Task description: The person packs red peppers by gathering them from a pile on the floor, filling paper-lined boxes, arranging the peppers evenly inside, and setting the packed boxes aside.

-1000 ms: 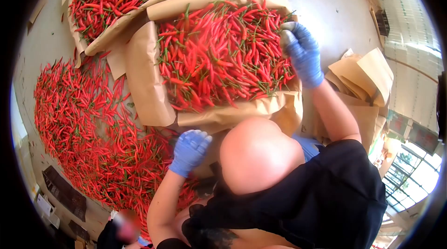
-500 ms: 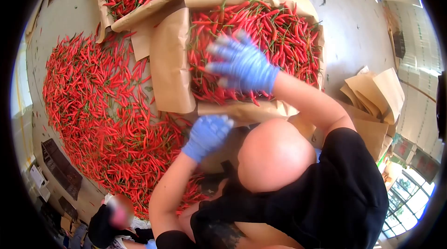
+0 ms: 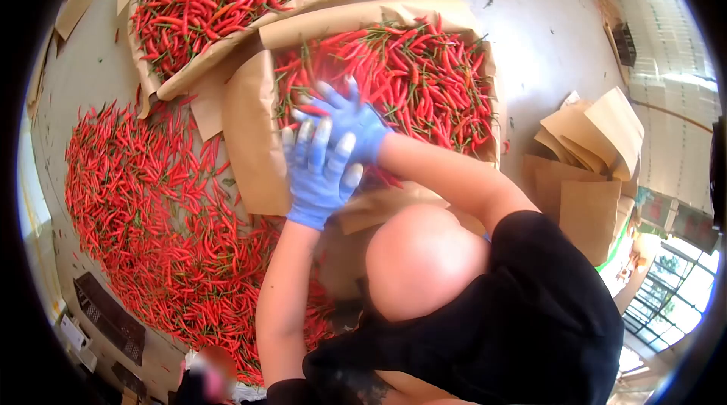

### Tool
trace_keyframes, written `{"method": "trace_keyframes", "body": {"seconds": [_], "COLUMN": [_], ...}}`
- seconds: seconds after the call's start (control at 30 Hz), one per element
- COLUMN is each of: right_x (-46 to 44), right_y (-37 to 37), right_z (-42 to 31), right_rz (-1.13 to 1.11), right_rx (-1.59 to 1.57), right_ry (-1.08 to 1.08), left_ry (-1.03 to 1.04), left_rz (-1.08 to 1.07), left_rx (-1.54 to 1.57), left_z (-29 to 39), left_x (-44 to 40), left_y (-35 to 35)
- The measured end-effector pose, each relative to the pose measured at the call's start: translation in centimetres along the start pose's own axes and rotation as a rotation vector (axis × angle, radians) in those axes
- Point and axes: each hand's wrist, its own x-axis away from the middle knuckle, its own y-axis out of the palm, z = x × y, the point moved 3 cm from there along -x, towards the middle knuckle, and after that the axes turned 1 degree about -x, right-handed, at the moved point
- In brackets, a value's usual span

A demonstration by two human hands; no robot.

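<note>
Both of my hands wear blue gloves with whitish fingertips. My right hand (image 3: 352, 123) is over the left part of a paper-lined box full of red chili peppers (image 3: 424, 75), fingers spread. A red chili shows against its fingers; whether it is held I cannot tell. Just in front of it, overlapping it in view, is my left hand (image 3: 316, 181), fingers apart and pointing up, with nothing visible in it. It is beside the brown paper flap (image 3: 250, 136) that folds out over the box's left side.
A second paper-lined box (image 3: 227, 7) of chilies stands beyond. Left of me spreads a large heap of loose chilies (image 3: 163, 231) on the floor. Brown paper sheets (image 3: 587, 140) are stacked at right. A dark crate (image 3: 110, 318) and another person (image 3: 208, 378) are at lower left.
My left hand has risen toward the box and its fingers have spread. My right hand has moved left and lower over the chilies. The whole view has shifted somewhat.
</note>
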Motion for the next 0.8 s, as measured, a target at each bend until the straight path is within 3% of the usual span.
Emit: {"method": "trace_keyframes", "body": {"seconds": [0.1,0.17,0.2,0.23,0.3,0.37,0.43,0.5,0.53,0.57,0.63,0.67,0.77,0.8], "right_x": [-4.9,-5.9,-5.4,-4.2,-0.8,0.9,1.0,1.8,3.0,4.5,8.3,10.4,15.6,16.5], "right_y": [-1.2,0.1,0.6,-3.1,-6.5,-9.2,-11.4,-10.3,-8.0,-6.4,-5.2,-5.1,-3.7,-3.4], "right_z": [2.0,3.5,3.2,2.3,2.8,6.3,10.9,14.9,16.4,16.6,16.9,17.7,18.3,17.8], "right_rz": [-0.238,-0.211,-0.247,-0.437,-0.260,-0.141,-0.300,-0.131,0.005,-0.008,0.060,0.038,0.064,0.091], "right_rx": [-0.060,-0.303,-0.179,-0.209,-0.347,-0.550,-0.450,-0.171,0.030,0.129,0.115,0.120,0.107,0.129], "right_ry": [-0.043,-0.077,-0.086,-0.014,-0.071,0.019,0.522,0.579,0.371,0.212,0.222,0.263,0.376,0.439], "left_ry": [0.074,-0.092,-0.077,-0.181,-0.248,-0.286,-0.369,-0.445,-0.359,-0.271,0.162,0.119,-0.135,-0.121], "left_rz": [-0.026,-0.361,-0.313,-0.458,-0.689,-0.781,-0.901,-0.735,-0.590,-0.444,-0.369,-0.440,-0.379,-0.377], "left_rx": [0.002,-0.221,-0.215,-0.182,-0.228,-0.202,-0.223,-0.201,-0.139,-0.075,-0.192,-0.169,-0.136,-0.170], "left_z": [0.0,-0.8,-1.4,-1.2,-0.4,0.1,0.7,0.1,-0.2,-0.5,-1.3,-2.7,-6.5,-7.5], "left_x": [1.6,1.9,2.6,2.5,2.3,1.1,-1.8,-6.7,-8.8,-10.7,-10.9,-9.6,-5.8,-4.3], "left_y": [1.5,2.8,3.4,3.3,1.9,0.5,-1.2,-0.6,0.9,2.4,6.3,7.6,7.2,7.6]}}
